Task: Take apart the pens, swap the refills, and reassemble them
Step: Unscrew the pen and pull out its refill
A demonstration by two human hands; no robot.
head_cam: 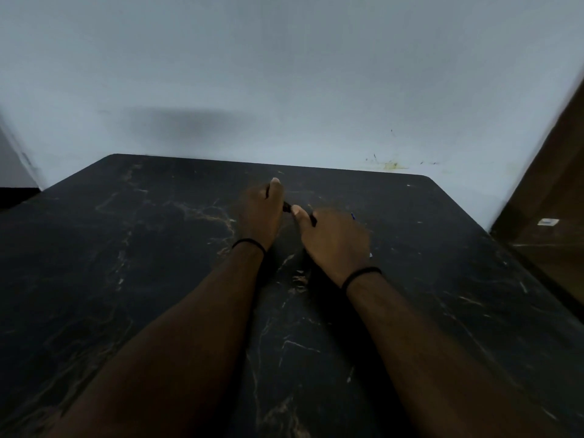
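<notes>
My left hand point(260, 213) curls around one end of a slim black plastic pen point(287, 207), thumb extended along the top; my right hand point(335, 241) pinches the other end, thumb tip pressed near the middle. Only two short dark segments of the pen show, one between the thumbs and one just right of my right thumb; the rest lies hidden inside both fists, so whether the barrel is joined or separated cannot be determined. The pen is held just above the far middle of the table, between the two hands. A small blue sliver point(353, 216) projects past the far side of my right knuckles, and a pale fleck point(370, 255) shows at the outer edge of that hand; both are too small and blurred to identify. A thin black band point(249, 242) circles my left wrist and a matching band point(361, 275) my right. Both forearms run in from the lower edge, cut off by the frame. Beneath lies a black marble-patterned tabletop point(126, 248) with pale tan veining and rounded far corners. Behind stands a matt pale blue-grey wall point(284, 74), scuffed and yellow-stained low at right. A brown wooden panel point(553, 184) bearing a small white label occupies the right margin.
</notes>
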